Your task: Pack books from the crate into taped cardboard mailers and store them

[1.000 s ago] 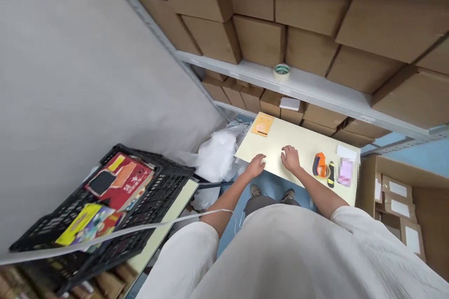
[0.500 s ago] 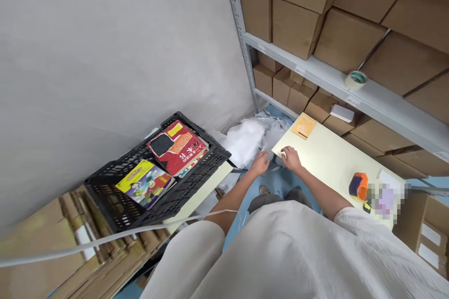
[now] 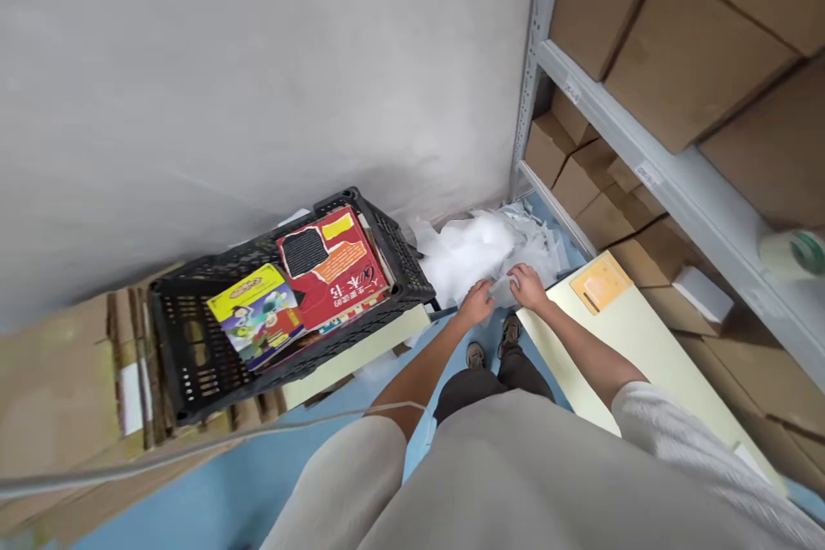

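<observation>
Between my two hands stretches a small translucent piece, apparently a plastic bag (image 3: 501, 292). My left hand (image 3: 475, 304) grips its left end with the fingers closed. The right end is pinched by my right hand (image 3: 528, 287), near the corner of a pale yellow tabletop (image 3: 612, 352). Just beyond both hands lies a heap of white plastic and foam-like wrapping (image 3: 473, 247) on the floor. An orange-yellow booklet or card (image 3: 601, 282) rests on the tabletop's far end, right of my right hand.
To the left, a black plastic crate (image 3: 193, 400) holds a red book (image 3: 341, 275) and a yellow-purple book (image 3: 256, 315). Flattened cardboard (image 3: 58, 378) stands below it. A white cable (image 3: 258, 430) crosses in front. Metal shelving (image 3: 683, 189) with cardboard boxes and a tape roll (image 3: 799, 253) is at right.
The view has swung right-to-left across the scene, shifting the shelf and table rightward. My hands are now over the space beside the wrapping heap, with the translucent piece plainly visible between them.
</observation>
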